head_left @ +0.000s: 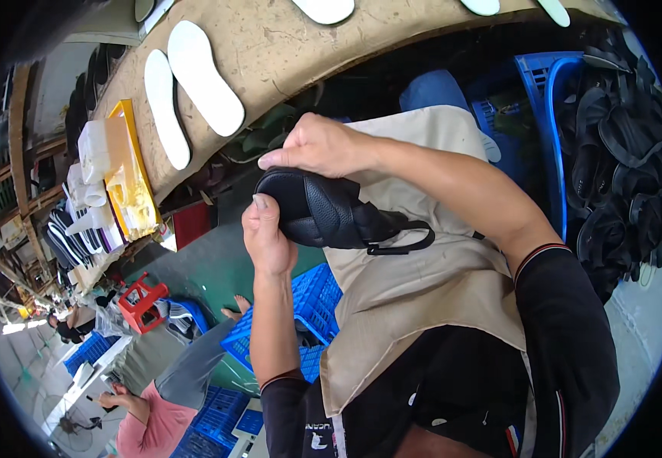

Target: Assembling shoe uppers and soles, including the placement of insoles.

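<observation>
A red stool stands on the floor; a co-worker wears a pink top; a yellow tray sits at left.

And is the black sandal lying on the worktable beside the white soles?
No, the left hand grips the black sandal off the worktable where the white soles lie.

Across from you runs a tan table, its top scuffed with dark marks. Toward its left lie two white soles, just beside each other. Farther right you have a third sole, then two more soles near the upper edge of your view.
</observation>
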Motion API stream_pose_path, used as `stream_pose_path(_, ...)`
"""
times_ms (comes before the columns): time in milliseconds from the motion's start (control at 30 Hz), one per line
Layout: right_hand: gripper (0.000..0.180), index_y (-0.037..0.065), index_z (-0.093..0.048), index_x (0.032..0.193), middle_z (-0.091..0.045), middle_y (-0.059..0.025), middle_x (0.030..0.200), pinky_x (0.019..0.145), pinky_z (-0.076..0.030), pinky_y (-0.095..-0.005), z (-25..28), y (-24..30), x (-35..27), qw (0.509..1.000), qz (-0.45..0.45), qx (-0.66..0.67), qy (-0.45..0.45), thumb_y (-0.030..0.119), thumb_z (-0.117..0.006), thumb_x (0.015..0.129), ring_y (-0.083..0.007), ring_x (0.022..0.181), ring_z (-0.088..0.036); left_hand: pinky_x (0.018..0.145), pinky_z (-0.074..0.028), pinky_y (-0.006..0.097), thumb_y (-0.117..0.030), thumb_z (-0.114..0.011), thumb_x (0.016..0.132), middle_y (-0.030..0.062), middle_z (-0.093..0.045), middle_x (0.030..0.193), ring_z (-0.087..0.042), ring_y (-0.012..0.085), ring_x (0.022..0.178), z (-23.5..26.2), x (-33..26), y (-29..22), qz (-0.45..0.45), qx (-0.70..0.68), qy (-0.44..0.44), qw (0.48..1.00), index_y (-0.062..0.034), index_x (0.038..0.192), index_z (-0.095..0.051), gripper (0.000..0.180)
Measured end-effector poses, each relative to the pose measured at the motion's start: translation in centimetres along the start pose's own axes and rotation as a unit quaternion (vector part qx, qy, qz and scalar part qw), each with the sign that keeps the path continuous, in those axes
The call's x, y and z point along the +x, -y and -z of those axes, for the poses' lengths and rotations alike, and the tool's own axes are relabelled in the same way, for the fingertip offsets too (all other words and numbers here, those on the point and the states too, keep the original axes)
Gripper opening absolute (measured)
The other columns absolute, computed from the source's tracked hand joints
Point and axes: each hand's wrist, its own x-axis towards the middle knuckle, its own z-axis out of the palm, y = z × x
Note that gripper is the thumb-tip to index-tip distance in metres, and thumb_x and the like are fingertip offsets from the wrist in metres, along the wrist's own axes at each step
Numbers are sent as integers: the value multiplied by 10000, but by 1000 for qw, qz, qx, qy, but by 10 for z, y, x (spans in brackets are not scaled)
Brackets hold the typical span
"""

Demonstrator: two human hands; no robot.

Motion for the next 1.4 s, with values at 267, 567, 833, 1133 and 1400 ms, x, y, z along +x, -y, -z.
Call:
stream_pose_path(267, 605, -33, -413, 526, -323, -2, 488, 439, -299, -321, -18, -12, -23, 998, 55, 0, -14, 307, -623, 980, -142, 474, -258, 878, -548, 329, -485, -478, 1050, 135, -682, 1199, -685, 213, 1022, 14, -31, 17, 8, -55, -53, 997, -26, 1282, -593, 527)
stream_pose_path(567, 561, -25, -507, 559, -388, -1, 496, 498, -361, -300, -46, -15, -45, 992, 84, -84, -29, 312, -601, 997, -135, 495, -329, 875, -525, 335, -634, -458, 995, 160, -672, 1178, -659, 230, 984, 30, -58, 32, -7, -171, -49, 984, -38, 1245, -602, 662)
stream_pose_path(833, 448, 0, -637, 669, -554, -22, 578, 530, -405, -266, -28, -32, -77, 984, -104, 126, 73, 326, -634, 976, -120, 530, -465, 854, -519, 345, -686, -453, 961, 211, -664, 1158, -644, 257, 949, 42, -73, 47, -35, -236, -4, 971, -25, 1228, -602, 728)
stream_pose_path(1133, 276, 53, -651, 747, -552, 12, 616, 522, -366, -209, -36, -47, -75, 988, -51, 132, 68, 231, -693, 953, -76, 533, -464, 856, -521, 383, -690, -463, 956, 201, -670, 1136, -647, 275, 940, 40, -77, 52, -31, -210, -82, 974, -45, 1215, -612, 711)
stream_pose_path(1400, 255, 79, -634, 756, -536, 28, 627, 508, -354, -221, -34, -60, -62, 948, -157, 142, 238, 240, -717, 935, -64, 534, -434, 888, -513, 407, -658, -504, 959, 194, -660, 1148, -638, 319, 975, 34, -62, 53, -83, -225, 44, 970, -39, 1175, -615, 665)
